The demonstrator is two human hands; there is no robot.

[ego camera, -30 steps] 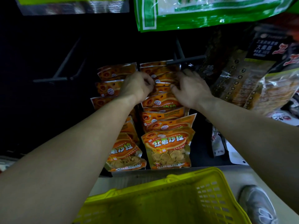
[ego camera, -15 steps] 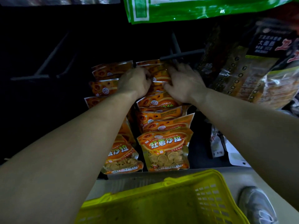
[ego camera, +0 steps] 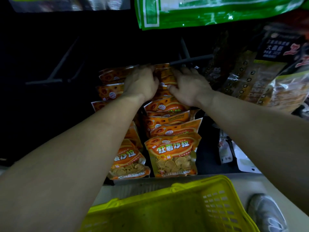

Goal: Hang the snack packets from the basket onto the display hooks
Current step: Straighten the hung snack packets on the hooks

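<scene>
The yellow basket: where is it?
In the head view the yellow basket sits at the bottom centre, below the hanging orange snack packets, with a grey shoe to its right.

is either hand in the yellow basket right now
No, the left hand and the right hand are both up at the hanging orange packets, away from the yellow basket.

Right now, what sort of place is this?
Most likely a shop's snack aisle: rows of identical orange chip packets hang on display hooks, larger snack bags hang to the right, and a yellow shopping basket sits below.
</scene>
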